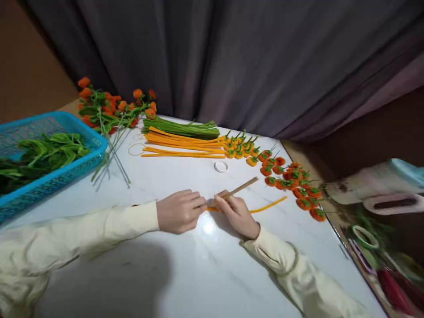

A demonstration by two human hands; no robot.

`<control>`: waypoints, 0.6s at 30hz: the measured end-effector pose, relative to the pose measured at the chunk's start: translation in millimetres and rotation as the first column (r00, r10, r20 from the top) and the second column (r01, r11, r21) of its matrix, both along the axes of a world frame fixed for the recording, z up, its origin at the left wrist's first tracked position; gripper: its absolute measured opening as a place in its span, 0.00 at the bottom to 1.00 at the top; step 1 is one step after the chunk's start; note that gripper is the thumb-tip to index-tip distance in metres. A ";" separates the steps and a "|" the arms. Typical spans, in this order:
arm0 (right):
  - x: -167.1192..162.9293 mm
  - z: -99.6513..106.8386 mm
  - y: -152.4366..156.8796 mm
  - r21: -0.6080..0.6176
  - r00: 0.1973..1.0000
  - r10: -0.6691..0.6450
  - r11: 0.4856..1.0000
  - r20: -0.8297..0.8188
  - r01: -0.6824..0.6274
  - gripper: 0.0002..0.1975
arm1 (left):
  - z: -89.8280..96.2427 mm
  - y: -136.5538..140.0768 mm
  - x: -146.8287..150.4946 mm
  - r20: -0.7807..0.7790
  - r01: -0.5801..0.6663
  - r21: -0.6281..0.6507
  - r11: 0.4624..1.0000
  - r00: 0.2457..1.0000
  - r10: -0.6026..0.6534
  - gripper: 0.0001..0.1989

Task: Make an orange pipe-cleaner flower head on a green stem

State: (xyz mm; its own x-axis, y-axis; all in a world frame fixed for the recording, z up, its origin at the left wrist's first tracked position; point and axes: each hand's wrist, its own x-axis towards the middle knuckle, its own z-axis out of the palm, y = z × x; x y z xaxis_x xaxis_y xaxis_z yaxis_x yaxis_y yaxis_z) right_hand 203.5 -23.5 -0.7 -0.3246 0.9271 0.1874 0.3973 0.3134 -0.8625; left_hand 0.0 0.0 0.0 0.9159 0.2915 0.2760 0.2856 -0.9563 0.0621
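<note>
My left hand (181, 212) is closed near the middle of the white table, its fingers pinching one end of an orange pipe cleaner (268, 206). In my right hand (236, 212) a thin wooden stick (245, 185) is gripped like a pen, its free end pointing up and right. The pipe cleaner passes under my right hand and comes out beyond it, lying towards the right. Whether it is wound on the stick is hidden by my fingers. A small white ring (221, 166), like a tape roll, lies just beyond my hands.
Orange pipe cleaners (185, 141) and green pipe cleaners (180, 128) lie in bundles at the back. Orange flower heads (291, 176) line the right edge. A blue basket (53, 170) of green leaves stands left, by stemmed orange flowers (112, 106). Green tape (365, 237) sits far right.
</note>
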 end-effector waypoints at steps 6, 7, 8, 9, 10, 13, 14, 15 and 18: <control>3.5 1.6 -4.3 0.098 0.998 -0.061 0.993 0.001 0.061 0.13 | -0.6 3.4 4.0 0.023 0.006 0.059 0.998 1.000 -0.007 0.09; 3.2 1.7 -5.8 0.130 0.996 -0.082 0.988 -0.018 0.083 0.13 | -1.3 4.4 4.1 0.033 0.004 0.055 0.998 0.999 -0.005 0.09; 2.6 1.9 -7.2 0.153 0.994 -0.098 0.983 -0.041 0.103 0.12 | -2.1 5.5 4.1 0.046 -0.002 0.047 0.999 0.999 0.000 0.09; 2.0 2.0 -8.3 0.168 0.992 -0.107 0.979 -0.060 0.116 0.12 | -3.0 6.7 4.1 0.061 -0.008 0.036 0.999 0.998 0.006 0.10; 1.2 2.1 -8.9 0.171 0.992 -0.105 0.979 -0.068 0.115 0.13 | -4.0 7.7 4.1 0.077 -0.014 0.022 1.000 0.997 0.012 0.10; -1.2 2.4 -8.2 0.136 0.997 -0.065 0.988 -0.039 0.070 0.14 | -6.4 9.5 3.5 0.129 -0.013 -0.023 1.000 0.992 0.016 0.11; -1.8 2.7 -7.5 0.115 0.998 -0.056 0.992 -0.029 0.059 0.15 | -6.8 9.6 3.1 0.146 -0.010 -0.037 0.999 0.989 0.015 0.11; -2.3 3.1 -6.7 0.095 0.998 -0.051 0.994 -0.023 0.053 0.15 | -7.0 9.4 2.6 0.161 -0.006 -0.054 0.999 0.987 0.014 0.11; -2.7 4.0 -5.3 0.043 0.998 -0.065 0.997 -0.028 0.066 0.19 | -6.3 8.5 1.1 0.206 0.028 -0.182 0.983 0.978 0.010 0.11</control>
State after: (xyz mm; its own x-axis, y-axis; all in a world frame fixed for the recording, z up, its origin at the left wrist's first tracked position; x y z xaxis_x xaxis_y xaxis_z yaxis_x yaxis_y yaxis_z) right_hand 200.8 -28.8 3.2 -0.2579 0.9370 0.2358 0.3955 0.3250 -0.8590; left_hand 1.1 8.5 -6.3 0.8478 0.3468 0.4012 0.2400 -0.9255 0.2930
